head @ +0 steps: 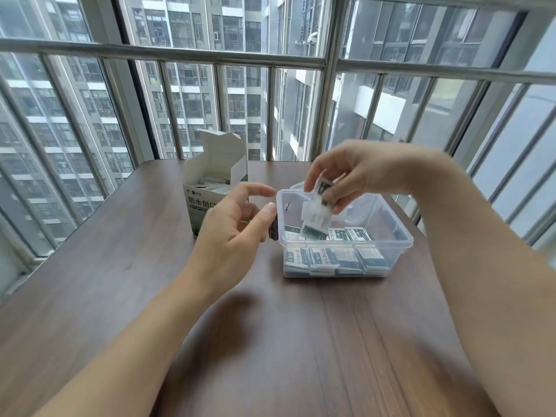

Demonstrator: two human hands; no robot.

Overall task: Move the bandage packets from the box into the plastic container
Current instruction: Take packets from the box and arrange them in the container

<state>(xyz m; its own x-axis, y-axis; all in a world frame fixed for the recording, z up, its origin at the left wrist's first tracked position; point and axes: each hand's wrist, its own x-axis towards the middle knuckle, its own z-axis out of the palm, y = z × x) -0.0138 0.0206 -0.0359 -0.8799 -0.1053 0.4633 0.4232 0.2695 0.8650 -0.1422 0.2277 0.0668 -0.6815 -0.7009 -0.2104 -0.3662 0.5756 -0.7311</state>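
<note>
Nearest the camera, bare wooden table point(270, 341) is seen in front of the plastic container point(403, 236), with both forearms reaching across it.

In the plastic container itself, a good number of bandage packets point(337, 258) are already laid flat: a row is packed against the near wall and more are seen behind it on the floor. A fair share of the job can therefore be judged done, though room is left above the layer.

Just left of the container, the left hand point(231, 233) is held in the air with its fingers loosely spread and relaxed. Nothing is gripped by it, and no contact with the container's wall can be made out, though the thumb tip is close to the near left corner.

Directly above the container's middle, a small fan of packets point(316, 212) is pinched by the right hand point(355, 173), fingers curled round the upper ends, while the lower ends hang down inside the rim. The bundle is blurred, so its count cannot be told. It is judged to be on the point of being set down.

Beyond the container's left rear corner, the box point(210, 188) is stood open with its flap raised, and further packets are visible inside. More trips are thus still required.
</note>
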